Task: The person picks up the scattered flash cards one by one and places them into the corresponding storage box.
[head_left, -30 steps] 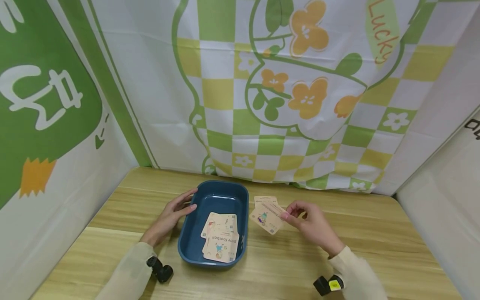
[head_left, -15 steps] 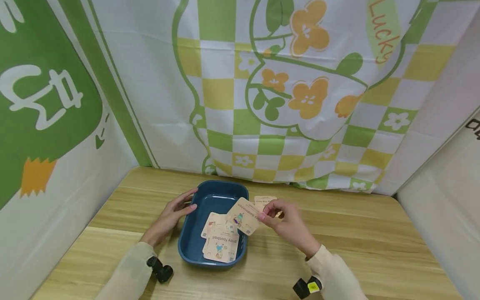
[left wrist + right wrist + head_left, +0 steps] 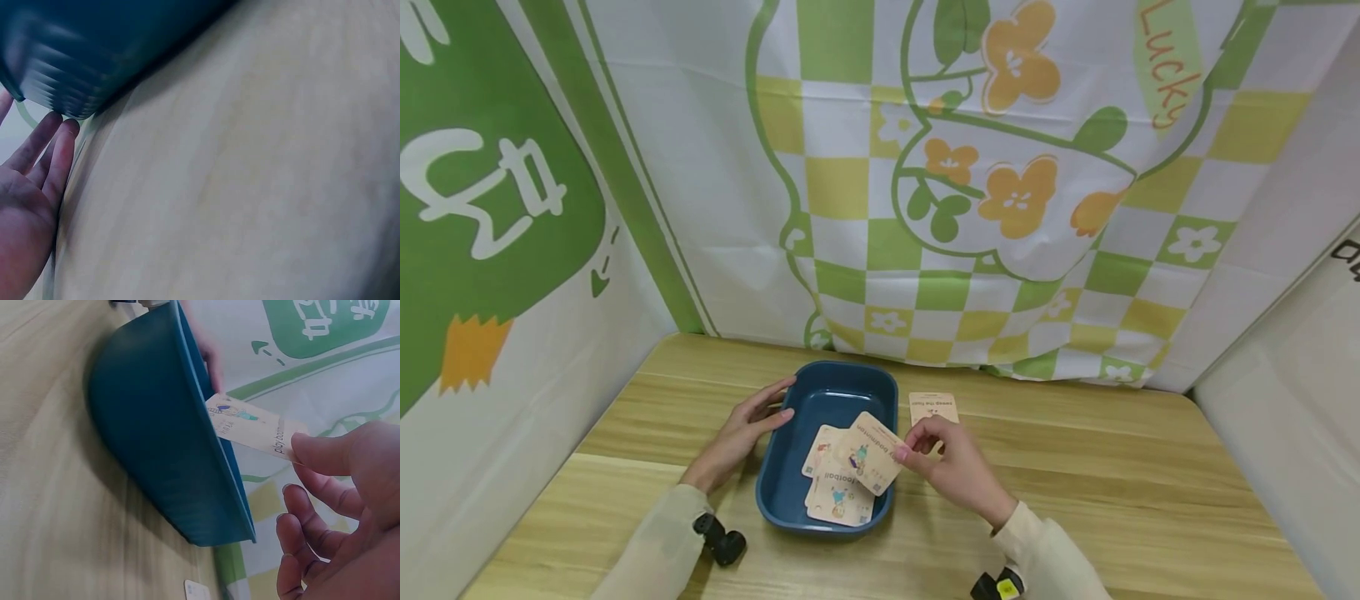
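Note:
My right hand [image 3: 953, 467] pinches a cream card [image 3: 868, 454] at its corner between thumb and finger. The card reads "play badminton" and hangs tilted over the right rim of a dark blue rectangular bin [image 3: 760, 500]. Inside the bin lie several overlapping cards [image 3: 838, 502], the top one showing a football picture, partly hidden by the held card. My left hand [image 3: 739, 435] rests against the bin's left side, thumb on the rim; in the left wrist view its fingers [image 3: 60, 156] are extended near the outer wall. Over the bin wall, the right wrist view shows the held card [image 3: 250, 428].
Another card [image 3: 934, 407] lies on the wooden table [image 3: 1075, 467] to the right of the bin, its lower part hidden behind my right hand. A patterned green and white cloth [image 3: 940, 292] hangs along the back edge. Wall panels stand at both sides.
My right hand has carried the badminton card leftward from above the table to over the bin, uncovering more of the card on the table. My left hand and the bin have stayed put.

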`<state>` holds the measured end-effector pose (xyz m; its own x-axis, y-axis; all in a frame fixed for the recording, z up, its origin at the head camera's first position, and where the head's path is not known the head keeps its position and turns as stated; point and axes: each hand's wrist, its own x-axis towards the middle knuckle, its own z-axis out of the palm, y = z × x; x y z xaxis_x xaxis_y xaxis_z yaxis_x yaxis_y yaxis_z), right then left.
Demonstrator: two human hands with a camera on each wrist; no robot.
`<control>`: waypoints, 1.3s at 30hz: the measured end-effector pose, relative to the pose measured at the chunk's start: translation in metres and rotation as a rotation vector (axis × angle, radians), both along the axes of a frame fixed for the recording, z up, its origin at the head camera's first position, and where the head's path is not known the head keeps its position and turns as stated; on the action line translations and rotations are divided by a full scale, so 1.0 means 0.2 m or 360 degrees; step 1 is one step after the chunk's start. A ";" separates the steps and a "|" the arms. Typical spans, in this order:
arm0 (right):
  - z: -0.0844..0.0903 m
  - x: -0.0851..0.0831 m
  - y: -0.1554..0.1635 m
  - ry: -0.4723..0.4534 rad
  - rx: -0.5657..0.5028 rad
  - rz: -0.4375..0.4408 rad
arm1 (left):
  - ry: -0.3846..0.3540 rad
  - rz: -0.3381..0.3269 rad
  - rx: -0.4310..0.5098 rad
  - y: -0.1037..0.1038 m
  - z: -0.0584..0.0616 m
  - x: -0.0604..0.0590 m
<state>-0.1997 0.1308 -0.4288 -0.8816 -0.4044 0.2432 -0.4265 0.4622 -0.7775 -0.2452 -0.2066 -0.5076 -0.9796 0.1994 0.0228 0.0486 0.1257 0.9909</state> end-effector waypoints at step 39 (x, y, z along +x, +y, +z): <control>-0.15 -0.18 0.20 -0.0164 0.0110 -0.0103 | 0.0016 -0.0002 0.0035 0.00 0.00 0.00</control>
